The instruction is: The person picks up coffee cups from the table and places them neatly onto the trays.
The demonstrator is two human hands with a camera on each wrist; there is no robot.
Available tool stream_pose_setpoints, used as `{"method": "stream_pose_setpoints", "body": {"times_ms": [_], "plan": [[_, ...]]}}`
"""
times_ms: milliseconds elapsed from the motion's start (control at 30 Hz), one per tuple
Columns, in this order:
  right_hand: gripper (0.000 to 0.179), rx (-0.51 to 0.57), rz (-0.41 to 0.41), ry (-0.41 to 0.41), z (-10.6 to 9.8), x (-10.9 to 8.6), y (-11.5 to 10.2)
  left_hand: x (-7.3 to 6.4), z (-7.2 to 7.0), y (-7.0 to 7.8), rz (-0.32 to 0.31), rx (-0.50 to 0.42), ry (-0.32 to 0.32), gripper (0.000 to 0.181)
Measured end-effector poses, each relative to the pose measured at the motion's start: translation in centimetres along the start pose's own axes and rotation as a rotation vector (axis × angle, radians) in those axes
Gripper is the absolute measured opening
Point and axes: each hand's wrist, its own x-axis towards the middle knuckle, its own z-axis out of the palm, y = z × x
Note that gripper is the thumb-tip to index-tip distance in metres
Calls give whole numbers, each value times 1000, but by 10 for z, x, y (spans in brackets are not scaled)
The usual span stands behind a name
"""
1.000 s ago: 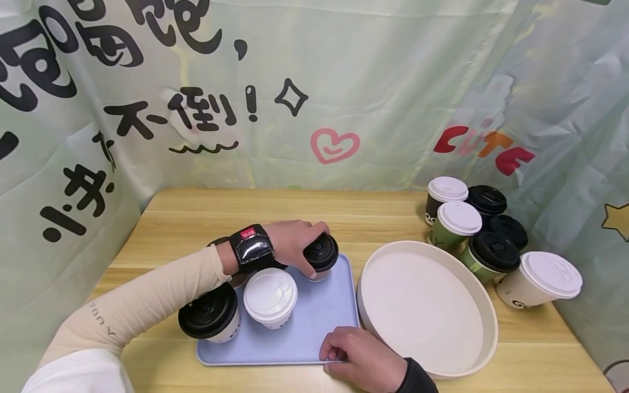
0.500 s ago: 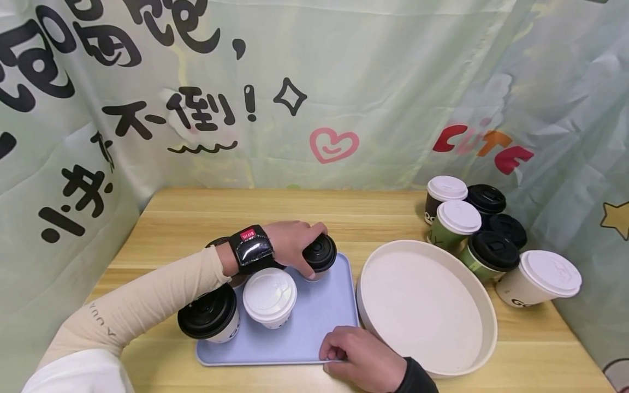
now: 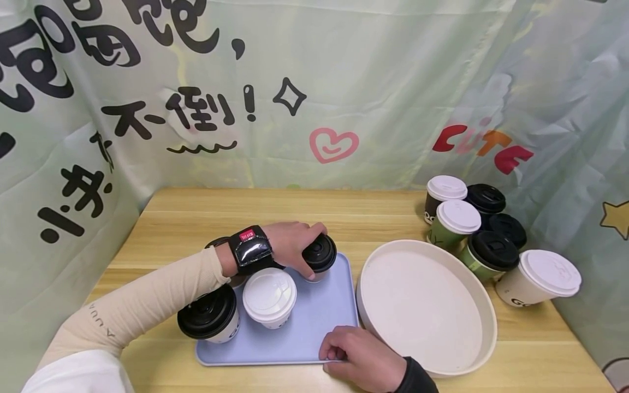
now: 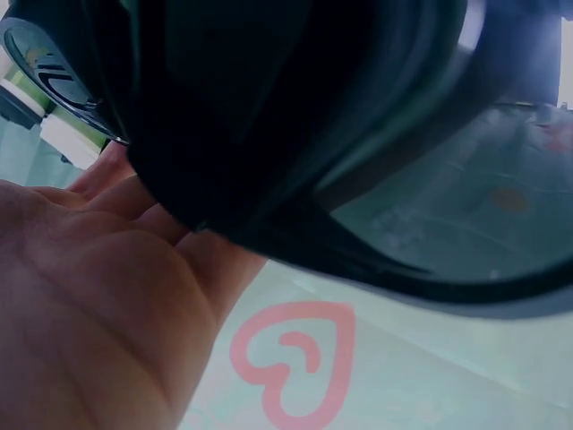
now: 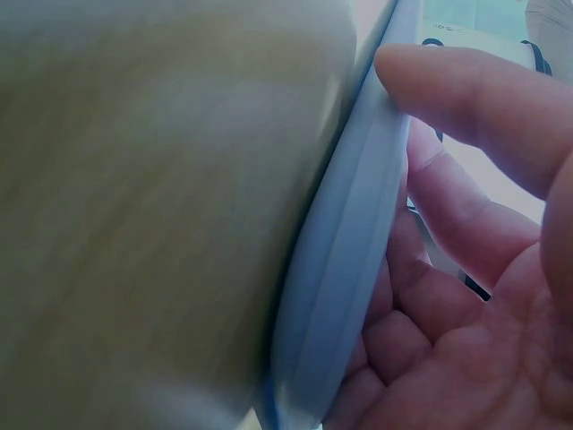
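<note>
My left hand (image 3: 294,244) holds a black-lidded paper cup (image 3: 320,254) at the back right of the blue tray (image 3: 319,327), thumb on its near side. A white-lidded cup (image 3: 270,295) and a larger black-lidded cup (image 3: 208,314) stand on the tray nearer me. Another cup is mostly hidden behind the left wrist strap. At the tray's front right corner my right hand (image 3: 366,357) pinches the rim. In the right wrist view the thumb (image 5: 474,98) lies against the tray's side (image 5: 345,242), fingers curled over the edge. Dark shapes fill much of the left wrist view above the palm (image 4: 98,305).
A round cream tray (image 3: 427,305) sits right beside the blue one. Several lidded cups cluster at the table's back right, among them a green one with a white lid (image 3: 454,224) and a large white cup (image 3: 538,279). A printed curtain (image 3: 383,98) closes off the back.
</note>
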Motion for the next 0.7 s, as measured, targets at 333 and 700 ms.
{"method": "stream_pose_setpoints", "body": {"times_ms": [333,700], "plan": [[13,-7,-3,8,2,0,0,-2,-1,1,-3,-29,-10,84],[13,-4,6,0,1,1,0,-1,1,-3,-2,-23,-5,84]]}}
